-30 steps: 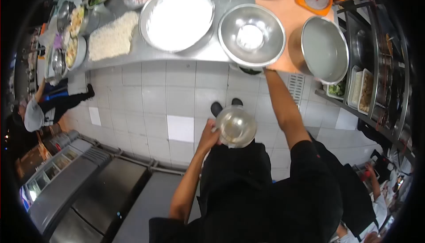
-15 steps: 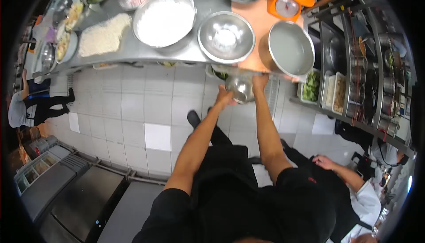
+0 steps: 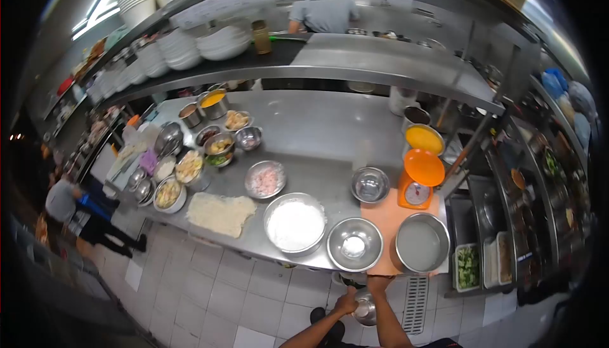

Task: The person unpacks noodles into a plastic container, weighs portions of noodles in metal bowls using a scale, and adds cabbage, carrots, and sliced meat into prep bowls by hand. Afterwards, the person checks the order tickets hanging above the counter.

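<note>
The left hand (image 3: 346, 302) is curled on the bowl (image 3: 366, 311), the right hand (image 3: 379, 282) hides its grip, and premature lifting could strike the bowl against the table (image 3: 311, 126).

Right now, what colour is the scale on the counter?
The scale is bright orange; it shows best in the head view.
</note>
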The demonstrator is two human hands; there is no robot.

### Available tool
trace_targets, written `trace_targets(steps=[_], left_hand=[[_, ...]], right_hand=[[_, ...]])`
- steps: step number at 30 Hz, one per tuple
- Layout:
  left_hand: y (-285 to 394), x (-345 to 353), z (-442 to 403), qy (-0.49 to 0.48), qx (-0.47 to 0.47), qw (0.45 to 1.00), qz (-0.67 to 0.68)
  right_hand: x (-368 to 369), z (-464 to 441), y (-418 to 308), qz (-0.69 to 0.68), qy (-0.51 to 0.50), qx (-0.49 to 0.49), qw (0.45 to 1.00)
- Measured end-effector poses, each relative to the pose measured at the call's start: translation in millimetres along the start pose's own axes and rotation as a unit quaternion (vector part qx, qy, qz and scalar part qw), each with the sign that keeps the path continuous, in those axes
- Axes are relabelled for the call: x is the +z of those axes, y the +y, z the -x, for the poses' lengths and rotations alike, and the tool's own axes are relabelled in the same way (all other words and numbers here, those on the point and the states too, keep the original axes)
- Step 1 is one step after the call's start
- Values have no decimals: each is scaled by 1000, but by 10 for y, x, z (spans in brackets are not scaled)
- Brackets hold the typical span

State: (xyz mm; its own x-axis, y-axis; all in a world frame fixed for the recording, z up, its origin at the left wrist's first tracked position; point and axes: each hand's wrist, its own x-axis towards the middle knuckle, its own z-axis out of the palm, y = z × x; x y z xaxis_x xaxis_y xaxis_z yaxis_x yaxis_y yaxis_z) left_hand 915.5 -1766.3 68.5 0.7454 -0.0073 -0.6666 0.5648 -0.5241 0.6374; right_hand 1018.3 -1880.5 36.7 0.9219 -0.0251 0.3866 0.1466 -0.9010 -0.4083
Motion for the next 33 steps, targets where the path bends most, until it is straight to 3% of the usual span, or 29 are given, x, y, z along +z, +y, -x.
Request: trace_targets(steps=[1,3,4,5,6,8,9,11,12,14,15,16,17,18,20,21,23,25,27,30,33], left_hand=[[14,-19,-44,16,56,994,-89],[-318,197,-417,5,126,981,-149],[-451,312,-518,0,186,962,-198],[-443,351,-510,-8,189,962,-197],[-436,377,-490,0,211,961,-179],[-449,290,-475,20,253,956,-146],[-459,208,-476,32,272,953,-131],[-426,133,-464,59,306,946,-92],[-297,96,-422,59,304,947,-88],[-90,15,-343,60,162,975,-137],[-88,12,-315,60,156,977,-133],[-84,25,-282,71,121,981,-136],[-80,49,-269,83,87,983,-139],[-86,76,-246,128,78,980,-134],[61,18,-49,162,30,982,-89],[157,-30,38,199,-10,979,-41],[18,54,-79,183,-37,982,-2],[-84,131,-61,228,-28,971,68],[-191,209,17,206,-82,970,97],[-140,126,118,168,-73,971,157],[-151,178,192,192,-46,977,76]], right_hand=[[-134,70,-125,36,9,-11,999],[-415,89,-447,-3,-233,76,969],[-189,230,-407,-72,-287,103,950],[46,368,-317,-139,-337,130,922],[-155,357,-473,-134,-337,137,922],[-524,309,-810,-68,-351,-85,930],[-447,339,-727,-69,-352,-81,930],[-269,437,-381,-149,-241,-208,936],[-278,409,-209,-148,-245,-209,935],[-316,359,23,-222,-269,-134,928],[-311,338,60,-223,-275,-135,925],[-295,281,126,-288,-157,30,944],[-299,187,165,-339,-30,193,921],[-209,65,279,-340,-33,192,920],[-38,-50,481,-189,-165,-91,964],[48,-135,457,-170,-196,-126,958],[248,-307,359,-173,-233,-32,956],[331,-439,306,-172,-262,4,950],[331,-417,203,-165,-290,4,943],[328,-283,-17,-152,-320,-26,935],[317,-157,-200,-139,-350,-49,925]])
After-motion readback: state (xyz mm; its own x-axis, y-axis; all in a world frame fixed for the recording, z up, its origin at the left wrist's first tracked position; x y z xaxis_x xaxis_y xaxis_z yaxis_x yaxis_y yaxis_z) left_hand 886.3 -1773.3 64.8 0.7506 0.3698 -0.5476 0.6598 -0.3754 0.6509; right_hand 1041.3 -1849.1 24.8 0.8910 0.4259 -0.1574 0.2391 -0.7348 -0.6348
